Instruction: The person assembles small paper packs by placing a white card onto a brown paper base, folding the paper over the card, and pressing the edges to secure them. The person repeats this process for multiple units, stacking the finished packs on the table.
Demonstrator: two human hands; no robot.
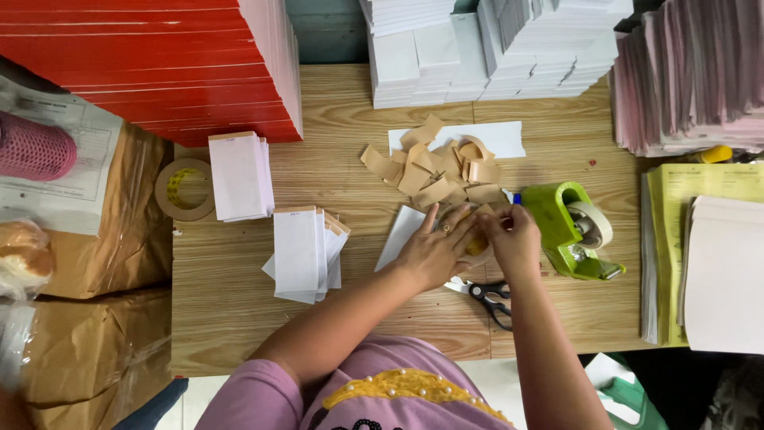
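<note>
Brown tape roll [476, 241] being clenched by both hands, left grip [434, 253] & right grip [516, 239]; prob. light, stiff, sticky—holding by rim. Scissors [492, 298] just below.

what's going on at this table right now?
A person in a pink top has both hands together at the table's middle: the left hand and right hand grip a roll of brown tape. Just beyond lies a pile of cut brown tape pieces. A green tape dispenser sits to the right, black scissors near the wrists, and small white pads to the left.
</note>
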